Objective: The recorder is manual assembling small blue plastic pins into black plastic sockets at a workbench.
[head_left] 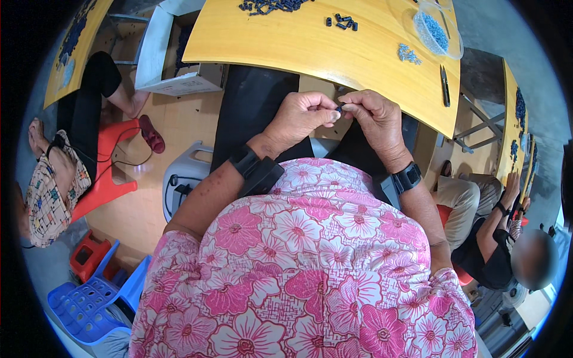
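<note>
My left hand (307,116) and my right hand (376,119) meet above my lap, just off the table's near edge. Between their pinched fingertips is a small dark part (339,109), with a bit of blue showing; the fingers cover most of it. Both hands are closed on it. On the yellow table (286,45) ahead lie a small cluster of dark blue-black parts (343,22) and a larger pile of them (271,6) farther left. To the right are a little heap of pale bluish pieces (409,55) and a black pen-like tool (444,86).
A clear plastic bowl (422,37) of light blue pieces stands at the table's right. An open white carton (179,83) is left of the table. Grey (185,173), red (110,179) and blue (83,304) plastic seats stand at left. Other people sit on both sides.
</note>
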A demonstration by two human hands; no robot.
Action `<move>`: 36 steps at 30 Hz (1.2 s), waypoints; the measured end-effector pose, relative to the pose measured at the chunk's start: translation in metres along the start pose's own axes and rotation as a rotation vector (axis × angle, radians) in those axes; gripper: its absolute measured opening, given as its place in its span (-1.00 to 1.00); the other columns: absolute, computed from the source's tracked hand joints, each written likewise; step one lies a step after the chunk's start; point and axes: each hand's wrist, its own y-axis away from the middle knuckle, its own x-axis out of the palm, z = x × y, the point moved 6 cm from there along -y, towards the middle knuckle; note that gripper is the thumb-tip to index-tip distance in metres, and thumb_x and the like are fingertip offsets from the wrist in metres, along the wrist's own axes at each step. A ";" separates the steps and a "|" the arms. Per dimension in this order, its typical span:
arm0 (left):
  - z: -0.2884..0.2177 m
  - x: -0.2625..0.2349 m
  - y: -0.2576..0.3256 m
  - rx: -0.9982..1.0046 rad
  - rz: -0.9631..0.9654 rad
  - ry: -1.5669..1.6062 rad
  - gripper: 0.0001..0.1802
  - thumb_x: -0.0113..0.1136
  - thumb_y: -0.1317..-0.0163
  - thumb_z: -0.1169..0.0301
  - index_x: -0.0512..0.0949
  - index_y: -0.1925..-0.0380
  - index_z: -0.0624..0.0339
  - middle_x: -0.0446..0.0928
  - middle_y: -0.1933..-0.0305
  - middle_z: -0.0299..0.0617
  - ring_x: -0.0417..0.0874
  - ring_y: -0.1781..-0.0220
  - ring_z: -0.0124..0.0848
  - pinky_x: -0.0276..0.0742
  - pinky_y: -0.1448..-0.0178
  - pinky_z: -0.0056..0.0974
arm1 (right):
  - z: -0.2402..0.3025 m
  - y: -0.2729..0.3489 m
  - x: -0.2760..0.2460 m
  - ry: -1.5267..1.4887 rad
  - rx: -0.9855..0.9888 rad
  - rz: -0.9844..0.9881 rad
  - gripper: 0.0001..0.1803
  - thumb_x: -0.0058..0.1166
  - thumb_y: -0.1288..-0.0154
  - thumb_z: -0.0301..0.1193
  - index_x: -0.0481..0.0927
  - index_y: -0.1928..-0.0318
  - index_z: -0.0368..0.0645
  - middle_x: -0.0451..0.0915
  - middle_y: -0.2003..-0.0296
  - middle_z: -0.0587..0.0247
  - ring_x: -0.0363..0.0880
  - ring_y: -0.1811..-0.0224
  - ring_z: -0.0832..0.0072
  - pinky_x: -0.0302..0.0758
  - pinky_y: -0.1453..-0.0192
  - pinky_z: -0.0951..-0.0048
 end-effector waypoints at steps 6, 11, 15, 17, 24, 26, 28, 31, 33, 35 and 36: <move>0.003 0.001 0.001 0.013 -0.011 -0.020 -0.88 0.17 -0.23 0.52 0.56 0.29 0.37 0.60 0.31 -0.21 0.62 0.29 -0.53 0.59 0.14 -0.43 | 0.004 0.005 0.005 0.134 -0.132 -0.025 -0.82 0.18 -0.07 -0.53 0.64 0.25 -0.16 0.60 0.43 0.25 0.61 0.38 0.45 0.53 0.26 0.48; 0.006 0.000 0.003 0.041 -0.061 0.045 -0.89 0.18 -0.21 0.52 0.57 0.31 0.38 0.59 0.40 -0.25 0.58 0.36 -0.58 0.55 0.23 -0.48 | 0.009 0.009 0.010 0.057 -0.103 -0.089 -0.79 0.15 -0.03 -0.64 0.62 0.26 -0.21 0.60 0.42 0.19 0.63 0.44 0.43 0.57 0.30 0.49; 0.006 -0.002 0.005 0.009 -0.068 0.045 -0.86 0.14 -0.26 0.50 0.55 0.26 0.39 0.61 0.28 -0.18 0.63 0.27 -0.50 0.59 0.09 -0.39 | 0.005 0.013 0.015 0.029 -0.164 -0.125 -0.79 0.13 -0.03 -0.67 0.62 0.27 -0.21 0.60 0.39 0.20 0.63 0.41 0.41 0.57 0.28 0.48; 0.000 -0.001 0.003 0.004 -0.057 0.069 -0.86 0.13 -0.27 0.50 0.55 0.26 0.39 0.61 0.28 -0.18 0.63 0.27 -0.50 0.59 0.10 -0.39 | 0.012 0.017 0.015 0.038 -0.310 -0.172 -0.78 0.12 -0.02 -0.70 0.62 0.28 -0.20 0.61 0.36 0.21 0.62 0.36 0.38 0.57 0.26 0.48; -0.002 -0.003 0.002 0.035 -0.062 0.044 -0.85 0.12 -0.28 0.49 0.55 0.23 0.38 0.61 0.29 -0.19 0.63 0.26 -0.50 0.57 0.14 -0.41 | 0.010 0.008 0.013 0.020 -0.230 -0.109 -0.76 0.15 0.00 -0.69 0.62 0.28 -0.15 0.61 0.33 0.23 0.61 0.28 0.36 0.56 0.18 0.45; 0.001 -0.004 0.000 0.031 -0.061 0.048 -0.85 0.13 -0.28 0.49 0.55 0.22 0.38 0.61 0.28 -0.18 0.63 0.26 -0.50 0.58 0.14 -0.41 | 0.018 0.008 0.012 0.114 -0.313 -0.119 -0.76 0.18 0.01 -0.66 0.62 0.29 -0.12 0.61 0.34 0.25 0.60 0.28 0.35 0.55 0.16 0.45; 0.002 -0.005 0.001 0.025 -0.066 0.051 -0.84 0.13 -0.28 0.49 0.55 0.22 0.38 0.61 0.28 -0.18 0.63 0.26 -0.50 0.58 0.13 -0.41 | 0.023 0.009 0.010 0.142 -0.312 -0.118 -0.75 0.19 0.02 -0.66 0.62 0.29 -0.11 0.60 0.34 0.26 0.60 0.28 0.35 0.55 0.17 0.44; 0.000 -0.003 0.001 0.006 -0.043 0.096 -0.83 0.14 -0.28 0.48 0.55 0.22 0.38 0.60 0.27 -0.18 0.63 0.27 -0.49 0.57 0.13 -0.41 | 0.026 0.008 0.010 0.178 -0.314 -0.125 -0.74 0.20 0.05 -0.65 0.61 0.29 -0.10 0.60 0.35 0.27 0.60 0.27 0.34 0.55 0.17 0.44; -0.003 -0.002 0.001 0.014 -0.036 0.119 -0.83 0.14 -0.28 0.48 0.55 0.21 0.39 0.60 0.26 -0.17 0.63 0.27 -0.48 0.58 0.12 -0.41 | 0.026 0.008 0.008 0.185 -0.319 -0.131 -0.74 0.20 0.05 -0.65 0.61 0.29 -0.09 0.60 0.35 0.27 0.60 0.27 0.35 0.55 0.17 0.44; -0.004 -0.003 0.001 0.008 -0.022 0.110 -0.83 0.14 -0.28 0.48 0.55 0.21 0.39 0.60 0.26 -0.17 0.63 0.27 -0.48 0.58 0.13 -0.42 | 0.027 0.007 0.006 0.176 -0.334 -0.121 -0.75 0.20 0.03 -0.65 0.61 0.29 -0.09 0.60 0.35 0.27 0.60 0.27 0.35 0.55 0.16 0.44; -0.004 -0.002 0.001 0.003 -0.009 0.101 -0.82 0.14 -0.27 0.48 0.55 0.20 0.39 0.60 0.27 -0.17 0.63 0.27 -0.48 0.58 0.13 -0.42 | 0.027 0.007 0.005 0.177 -0.334 -0.121 -0.75 0.20 0.03 -0.65 0.61 0.29 -0.09 0.60 0.35 0.27 0.60 0.27 0.35 0.55 0.16 0.44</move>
